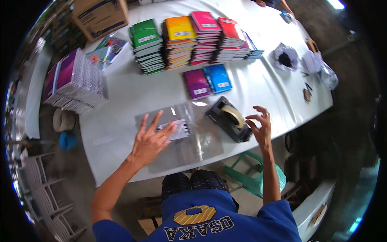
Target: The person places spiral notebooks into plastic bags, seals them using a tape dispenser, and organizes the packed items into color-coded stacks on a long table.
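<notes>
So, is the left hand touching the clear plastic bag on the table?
Touching. The head view shows the left hand lying flat, fingers spread, on the clear plastic bag, pressing the notebook inside it. The right hand is by the tape dispenser.

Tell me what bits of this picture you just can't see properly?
- Head view: the cover of the notebook under the left hand is blurred by plastic-sleeve glare.
- The cardboard box is cut off by the top rim.
- The items inside the crumpled bags are too small.

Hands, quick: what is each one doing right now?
Left hand: open, flat on the clear plastic bag.
Right hand: open, holding nothing, beside the tape dispenser.
</notes>
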A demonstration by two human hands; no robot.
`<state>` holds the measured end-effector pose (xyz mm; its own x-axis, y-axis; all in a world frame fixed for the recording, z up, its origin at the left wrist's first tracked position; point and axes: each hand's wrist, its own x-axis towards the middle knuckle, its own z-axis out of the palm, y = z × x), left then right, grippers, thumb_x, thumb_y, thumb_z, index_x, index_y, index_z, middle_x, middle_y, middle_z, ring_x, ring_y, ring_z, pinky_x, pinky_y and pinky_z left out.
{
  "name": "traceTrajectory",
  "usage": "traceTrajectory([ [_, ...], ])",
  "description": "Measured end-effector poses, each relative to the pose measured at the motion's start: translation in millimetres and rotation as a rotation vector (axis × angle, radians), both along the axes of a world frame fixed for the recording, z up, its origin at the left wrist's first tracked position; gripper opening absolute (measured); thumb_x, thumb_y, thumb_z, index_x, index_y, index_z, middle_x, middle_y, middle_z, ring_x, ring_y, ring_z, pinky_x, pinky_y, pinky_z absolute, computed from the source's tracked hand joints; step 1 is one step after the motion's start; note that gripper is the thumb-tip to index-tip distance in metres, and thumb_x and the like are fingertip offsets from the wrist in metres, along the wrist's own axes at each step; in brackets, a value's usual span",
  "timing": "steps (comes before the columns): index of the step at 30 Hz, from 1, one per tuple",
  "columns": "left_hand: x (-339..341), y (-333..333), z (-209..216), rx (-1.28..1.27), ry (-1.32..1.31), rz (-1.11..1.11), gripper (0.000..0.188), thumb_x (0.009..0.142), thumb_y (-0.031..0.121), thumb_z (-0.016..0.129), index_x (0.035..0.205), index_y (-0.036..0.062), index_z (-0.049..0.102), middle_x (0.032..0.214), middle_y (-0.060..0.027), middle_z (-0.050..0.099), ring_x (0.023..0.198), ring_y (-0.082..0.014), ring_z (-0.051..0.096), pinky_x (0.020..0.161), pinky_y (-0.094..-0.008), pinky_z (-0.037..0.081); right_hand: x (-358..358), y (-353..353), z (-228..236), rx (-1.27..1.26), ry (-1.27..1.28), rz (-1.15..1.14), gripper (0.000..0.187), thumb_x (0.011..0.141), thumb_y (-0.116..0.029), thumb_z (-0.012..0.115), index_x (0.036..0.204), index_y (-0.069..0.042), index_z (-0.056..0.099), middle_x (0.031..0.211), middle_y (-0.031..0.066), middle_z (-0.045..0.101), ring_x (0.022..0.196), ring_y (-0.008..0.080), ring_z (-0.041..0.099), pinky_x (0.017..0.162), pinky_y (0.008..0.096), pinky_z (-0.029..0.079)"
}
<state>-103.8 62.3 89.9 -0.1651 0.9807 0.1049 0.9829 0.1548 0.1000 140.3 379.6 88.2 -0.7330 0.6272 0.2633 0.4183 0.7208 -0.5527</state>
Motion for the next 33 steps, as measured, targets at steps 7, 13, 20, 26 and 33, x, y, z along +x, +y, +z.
traceTrajectory([
  [7, 9, 8, 8, -0.033, -0.027, 0.053, 0.066, 0.074, 0.022, 0.075, 0.136, 0.0211, 0.053, 0.143, 0.0103, 0.048, 0.142, -0.0302, 0.026, 0.113, -0.0598, 0.020, 48, 65, -21, -0.950, -0.370, 0.134, 0.029, 0.075, -0.031, 0.079, 0.086, -0.005, 0.074, 0.134, 0.0180, 0.052, 0.121, 0.0293, 0.050, 0.097, 0.0396, 0.041],
  [13, 13, 6, 4, -0.031, -0.003, 0.091, 0.066, 0.073, 0.021, 0.076, 0.136, 0.0220, 0.054, 0.142, 0.0107, 0.048, 0.142, -0.0298, 0.027, 0.112, -0.0594, 0.023, 80, 51, -54, -1.511, 0.280, 0.277, 0.009, 0.075, -0.010, 0.076, 0.078, -0.003, 0.071, 0.148, 0.0156, 0.038, 0.138, 0.0275, 0.032, 0.107, 0.0439, 0.034],
  [20, 17, 8, 6, -0.036, -0.010, 0.101, 0.066, 0.075, 0.020, 0.074, 0.137, 0.0220, 0.052, 0.143, 0.0092, 0.048, 0.141, -0.0314, 0.028, 0.113, -0.0592, 0.021, 111, 54, -75, -0.315, -0.138, 0.067, 0.008, 0.063, -0.004, 0.077, 0.066, -0.009, 0.071, 0.133, 0.0111, 0.050, 0.125, 0.0293, 0.041, 0.102, 0.0460, 0.032],
  [26, 16, 0, 4, -0.020, 0.007, 0.118, 0.065, 0.075, 0.021, 0.074, 0.137, 0.0226, 0.052, 0.142, 0.0103, 0.048, 0.141, -0.0311, 0.029, 0.112, -0.0594, 0.023, 51, -15, -12, -0.778, -0.060, -0.178, 0.017, 0.079, -0.021, 0.076, 0.079, -0.004, 0.072, 0.077, -0.0005, 0.063, 0.070, 0.0096, 0.052, 0.062, 0.0261, 0.038],
  [33, 12, 3, 3, 0.028, -0.014, 0.072, 0.056, 0.080, 0.025, 0.071, 0.134, 0.0217, 0.055, 0.142, 0.0125, 0.047, 0.142, -0.0273, 0.028, 0.113, -0.0580, 0.021, -96, -172, 30, -1.373, 0.138, 0.003, 0.031, 0.084, -0.030, 0.074, 0.078, -0.001, 0.070, 0.064, -0.0035, 0.056, 0.054, 0.0030, 0.041, 0.047, 0.0209, 0.027],
])
